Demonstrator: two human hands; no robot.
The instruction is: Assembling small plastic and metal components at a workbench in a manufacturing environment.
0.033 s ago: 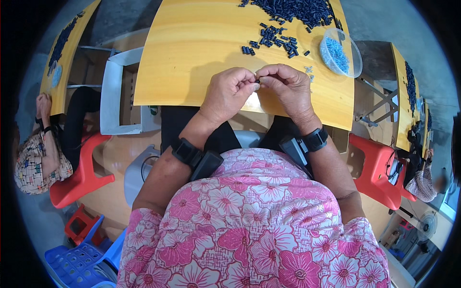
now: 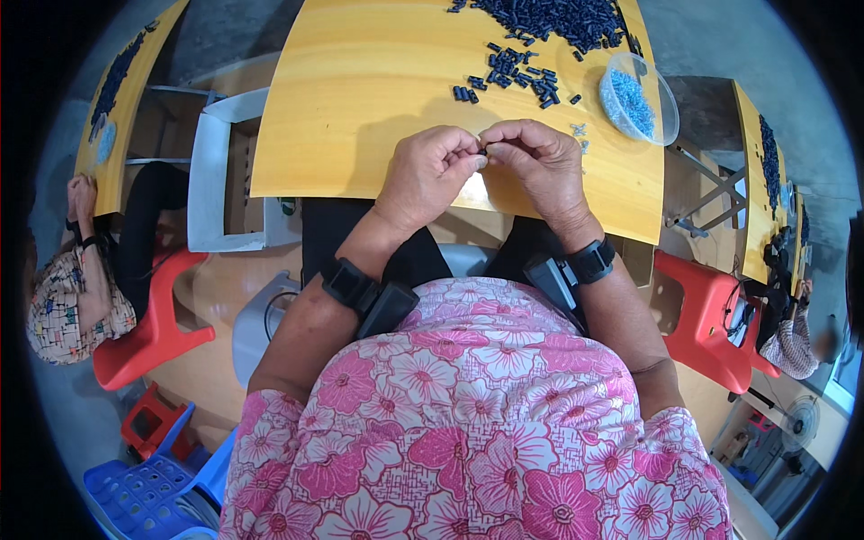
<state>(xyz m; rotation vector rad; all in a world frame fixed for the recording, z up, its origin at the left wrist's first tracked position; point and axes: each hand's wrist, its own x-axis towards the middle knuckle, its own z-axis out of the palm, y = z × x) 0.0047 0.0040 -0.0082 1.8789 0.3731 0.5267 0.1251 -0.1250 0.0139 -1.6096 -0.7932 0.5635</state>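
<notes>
Change: nothing has moved since the earlier frame; both hands remain joined.
Bench [image 2: 360, 99]: yellow wooden top, spanning 10 to 2 o'clock.
Dark pile [image 2: 558, 16]: small black pieces at 12 o'clock, strays trailing nearer.
Bowl [image 2: 664, 103]: clear, holding blue bits, at 1 o'clock.
Left hand [image 2: 428, 171]: fingertips pinched narrow on small black piece [image 2: 483, 150].
Right hand [image 2: 536, 160]: pinching the same piece, touching the left.

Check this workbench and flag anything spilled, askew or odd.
Nothing is damaged or tipped. A loose cluster of dark pieces lies apart from the main heap, and a few pale bits lie outside the clear tub. Both hands, left and right, pinch one small dark piece.
</notes>
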